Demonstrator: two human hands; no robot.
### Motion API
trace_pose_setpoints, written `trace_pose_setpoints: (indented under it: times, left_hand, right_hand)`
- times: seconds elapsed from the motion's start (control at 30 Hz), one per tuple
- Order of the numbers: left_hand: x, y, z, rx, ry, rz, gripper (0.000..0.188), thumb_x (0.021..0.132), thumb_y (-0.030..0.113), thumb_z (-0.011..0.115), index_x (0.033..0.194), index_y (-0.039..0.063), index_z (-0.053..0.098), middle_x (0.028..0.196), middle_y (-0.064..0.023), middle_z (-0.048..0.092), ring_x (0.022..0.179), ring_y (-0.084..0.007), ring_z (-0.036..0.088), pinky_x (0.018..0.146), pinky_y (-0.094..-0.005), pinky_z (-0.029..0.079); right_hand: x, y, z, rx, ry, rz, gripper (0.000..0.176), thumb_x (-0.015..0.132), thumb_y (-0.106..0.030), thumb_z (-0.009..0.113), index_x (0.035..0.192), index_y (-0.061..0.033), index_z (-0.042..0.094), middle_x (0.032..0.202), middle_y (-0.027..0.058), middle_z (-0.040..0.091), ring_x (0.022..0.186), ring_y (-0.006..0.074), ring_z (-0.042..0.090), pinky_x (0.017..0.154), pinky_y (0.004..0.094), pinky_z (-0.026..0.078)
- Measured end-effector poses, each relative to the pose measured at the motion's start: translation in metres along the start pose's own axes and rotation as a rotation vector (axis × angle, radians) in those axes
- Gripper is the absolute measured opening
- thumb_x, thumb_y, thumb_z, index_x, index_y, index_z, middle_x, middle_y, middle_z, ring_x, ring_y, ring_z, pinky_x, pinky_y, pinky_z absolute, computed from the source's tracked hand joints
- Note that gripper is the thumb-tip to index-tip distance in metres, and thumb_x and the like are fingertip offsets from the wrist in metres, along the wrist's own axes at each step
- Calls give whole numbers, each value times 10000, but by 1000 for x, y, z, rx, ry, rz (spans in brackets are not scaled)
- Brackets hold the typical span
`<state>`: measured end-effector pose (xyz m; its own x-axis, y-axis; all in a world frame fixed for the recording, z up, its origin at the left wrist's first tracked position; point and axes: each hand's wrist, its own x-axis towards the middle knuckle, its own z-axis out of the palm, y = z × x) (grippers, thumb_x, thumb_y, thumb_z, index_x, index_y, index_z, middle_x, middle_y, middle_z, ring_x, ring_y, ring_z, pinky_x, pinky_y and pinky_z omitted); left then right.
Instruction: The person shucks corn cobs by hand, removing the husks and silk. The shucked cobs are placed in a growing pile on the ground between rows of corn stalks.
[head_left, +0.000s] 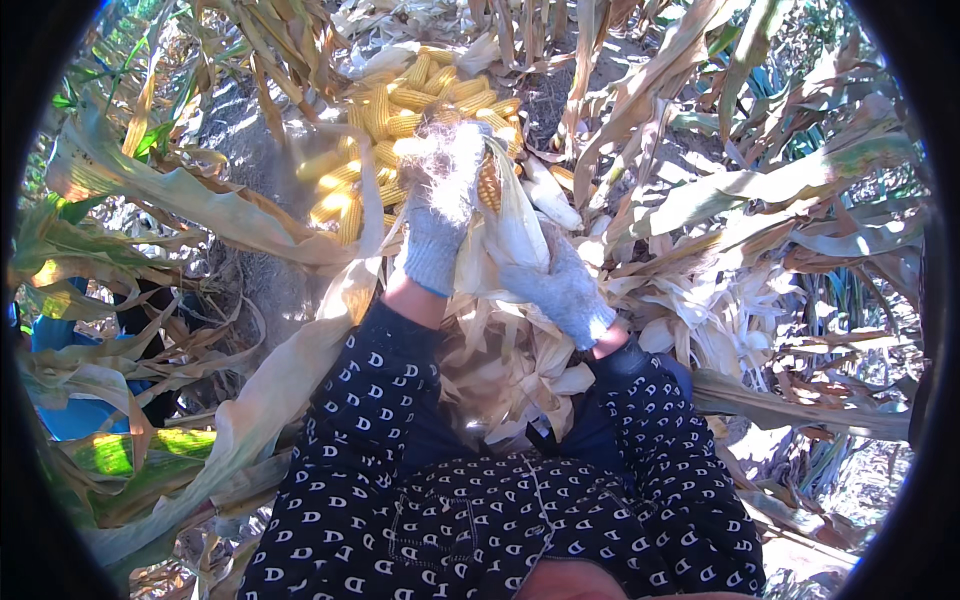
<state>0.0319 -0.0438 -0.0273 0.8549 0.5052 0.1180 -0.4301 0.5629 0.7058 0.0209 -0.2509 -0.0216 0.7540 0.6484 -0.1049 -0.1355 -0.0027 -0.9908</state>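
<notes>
Both hands wear pale knitted gloves. Between them is an ear of corn (490, 184), its yellow kernels showing through the parted dry husk (517, 225). My left hand (444, 202) closes around the upper part of the ear, with a tuft of brown corn silk (442, 146) about its fingers. Lower down, my right hand (559, 281) grips the husk-covered lower part. Just beyond the hands lies a pile of bare yellow corn ears (411, 97). A whitish husked ear (551, 195) rests on the ground to the right of the pile.
Dry corn leaves (187, 202) reach in from the left, and more leaves (750, 191) cross on the right. Loose husks (525, 367) lie between my legs, with another heap of husks (712, 322) at right. Something blue (75, 405) shows behind leaves at far left.
</notes>
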Motion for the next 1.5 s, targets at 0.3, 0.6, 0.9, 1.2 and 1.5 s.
trace_pose_setpoints:
  times: [0.3,0.6,0.9,1.2,1.5]
  left_hand:
    - [6,-5,-1,8,-30,57,300,1040,182,527,1293,25,559,1231,-88,608,1088,-195,622,941,-317,536]
    - [-10,3,-1,-24,-10,11,321,1034,131,511,1332,10,517,1266,-116,599,1131,-216,597,988,-339,510]
    - [1,5,-3,-17,-15,6,320,1035,148,503,1328,21,522,1259,-110,602,1129,-224,600,974,-344,516]
    - [-5,0,1,2,-23,-39,319,1036,165,495,1324,32,526,1252,-104,606,1126,-232,603,961,-349,521]
    - [-37,3,16,95,-61,-196,318,1037,183,487,1320,43,531,1245,-98,609,1124,-240,606,947,-354,527]
  right_hand:
    - [-8,-9,6,48,42,-13,777,770,-152,865,1400,11,442,1263,125,615,1137,182,604,973,324,509]
    - [-7,-8,8,53,56,-16,781,747,-121,867,1399,-5,454,1260,119,619,1143,179,602,980,327,509]
    - [-2,-28,0,41,55,-105,798,750,-143,860,1415,15,447,1279,125,611,1165,188,593,992,331,499]
    - [-5,-18,-9,-7,77,-127,834,743,-178,868,1425,29,434,1303,126,593,1180,197,583,1004,346,485]
    - [2,-38,-8,213,154,-118,643,777,-81,792,1342,-4,496,1227,118,628,1110,173,624,897,310,551]
